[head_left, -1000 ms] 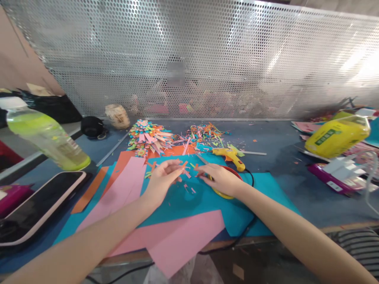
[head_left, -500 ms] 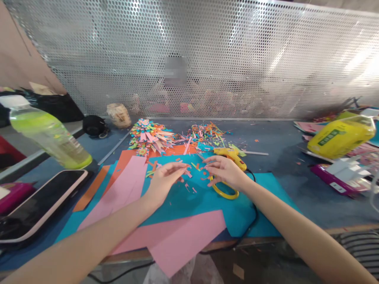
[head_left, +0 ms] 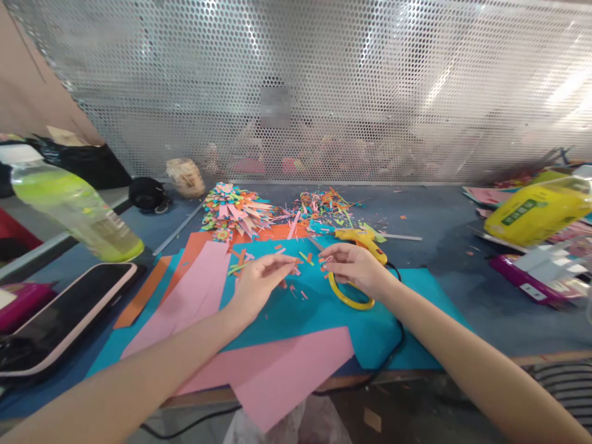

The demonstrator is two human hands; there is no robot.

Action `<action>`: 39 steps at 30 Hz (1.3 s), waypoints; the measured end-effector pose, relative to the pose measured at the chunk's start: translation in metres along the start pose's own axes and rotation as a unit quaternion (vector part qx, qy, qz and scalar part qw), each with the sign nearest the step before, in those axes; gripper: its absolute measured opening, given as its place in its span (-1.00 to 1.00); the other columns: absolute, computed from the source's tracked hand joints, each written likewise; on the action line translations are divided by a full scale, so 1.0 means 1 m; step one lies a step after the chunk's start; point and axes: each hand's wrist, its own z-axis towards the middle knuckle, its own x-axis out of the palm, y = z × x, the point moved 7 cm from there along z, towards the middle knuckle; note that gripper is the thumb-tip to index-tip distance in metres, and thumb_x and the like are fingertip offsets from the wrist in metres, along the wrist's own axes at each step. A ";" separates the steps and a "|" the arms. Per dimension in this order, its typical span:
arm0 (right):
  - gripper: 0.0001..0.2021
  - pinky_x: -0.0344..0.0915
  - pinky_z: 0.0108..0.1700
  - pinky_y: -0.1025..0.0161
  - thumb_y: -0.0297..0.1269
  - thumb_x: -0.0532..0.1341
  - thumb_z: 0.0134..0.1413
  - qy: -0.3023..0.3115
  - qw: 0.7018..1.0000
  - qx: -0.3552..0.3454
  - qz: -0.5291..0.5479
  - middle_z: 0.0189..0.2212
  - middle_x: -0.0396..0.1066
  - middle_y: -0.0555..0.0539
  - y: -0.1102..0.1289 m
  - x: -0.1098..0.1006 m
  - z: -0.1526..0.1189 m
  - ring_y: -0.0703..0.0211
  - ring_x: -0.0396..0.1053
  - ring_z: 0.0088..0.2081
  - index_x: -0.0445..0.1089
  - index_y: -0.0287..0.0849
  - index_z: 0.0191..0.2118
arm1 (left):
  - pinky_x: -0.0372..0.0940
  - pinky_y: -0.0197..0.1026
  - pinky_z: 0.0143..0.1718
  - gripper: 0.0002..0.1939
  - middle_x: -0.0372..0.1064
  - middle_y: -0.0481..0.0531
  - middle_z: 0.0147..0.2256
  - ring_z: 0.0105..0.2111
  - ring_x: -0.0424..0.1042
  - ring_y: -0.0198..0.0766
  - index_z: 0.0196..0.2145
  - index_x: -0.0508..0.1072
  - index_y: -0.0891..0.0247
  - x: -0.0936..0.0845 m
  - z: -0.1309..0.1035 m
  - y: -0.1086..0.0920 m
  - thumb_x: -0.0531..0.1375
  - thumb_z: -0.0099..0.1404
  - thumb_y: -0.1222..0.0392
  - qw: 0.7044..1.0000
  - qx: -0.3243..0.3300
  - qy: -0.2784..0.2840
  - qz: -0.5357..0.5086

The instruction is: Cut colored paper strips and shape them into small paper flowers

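Observation:
My left hand (head_left: 259,280) is closed in a pinch above the blue paper (head_left: 291,320), with a tiny orange paper piece (head_left: 296,261) at its fingertips. Facing it, my right hand (head_left: 358,266) has curled fingers around a small pinkish paper bit (head_left: 324,264), partly hidden. Under that hand lie yellow-handled scissors (head_left: 354,303), their blades mostly covered. Little cut paper strips (head_left: 303,295) are scattered between the hands. Just behind the right hand rests a yellow glue gun (head_left: 361,237). A layered ornament of colourful folded paper (head_left: 238,213) stands farther back.
Pink sheets (head_left: 296,370) overhang the front edge. Paper scraps (head_left: 328,206) are heaped at the back, before a perforated metal panel (head_left: 324,92). On the left are a phone (head_left: 69,314) and a green drink bottle (head_left: 78,203); a yellow bottle (head_left: 539,206) lies right. A black cord (head_left: 400,339) crosses the blue paper.
My right hand's fingers have drawn closer together around the small paper bit. My left hand keeps its pinch and has barely moved. The view has shifted slightly.

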 end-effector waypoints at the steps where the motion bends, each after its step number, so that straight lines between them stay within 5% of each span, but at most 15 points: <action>1: -0.72 0.06 -0.68 0.48 -0.30 0.36 -0.24 0.000 1.000 0.000 0.011 -0.54 0.40 0.04 -0.001 0.000 0.000 0.45 0.23 -0.64 0.38 -0.23 -0.31 | 0.27 -0.31 -0.49 -0.78 0.48 0.11 -0.34 -0.33 0.43 -0.20 -0.33 0.50 0.27 0.000 0.000 0.000 0.23 0.08 0.10 1.000 -0.001 0.000 -0.002; 11: -0.70 0.32 -0.50 0.36 -0.26 0.38 -0.28 -0.016 0.997 0.034 0.064 -0.49 0.43 0.02 -0.006 -0.001 -0.002 0.19 0.46 -0.41 0.29 -0.18 -0.37 | 0.25 -0.32 -0.53 -0.78 0.48 0.10 -0.36 -0.36 0.44 -0.21 -0.35 0.50 0.27 0.001 -0.005 -0.003 0.25 0.05 0.10 0.999 -0.015 -0.017 -0.022; 19: -0.76 0.19 -0.55 0.41 -0.26 0.37 -0.25 -0.023 1.000 -0.012 0.008 -0.58 0.36 0.10 0.002 0.005 -0.006 0.41 0.26 -0.60 0.36 -0.17 -0.40 | 0.25 -0.32 -0.50 -0.81 0.46 0.06 -0.34 -0.48 0.35 -0.33 -0.35 0.50 0.26 0.000 -0.004 -0.004 0.25 0.06 0.14 0.999 -0.017 -0.032 -0.020; 39: -0.78 0.17 -0.48 0.36 -0.29 0.35 -0.24 -0.012 0.996 -0.055 -0.065 -0.57 0.32 0.10 0.014 0.013 -0.009 0.38 0.25 -0.56 0.29 -0.18 -0.45 | 0.24 -0.34 -0.51 -0.87 0.43 -0.05 -0.41 -0.55 0.31 -0.42 -0.38 0.47 0.25 0.014 -0.012 -0.011 0.24 0.08 0.17 0.999 0.026 0.035 -0.004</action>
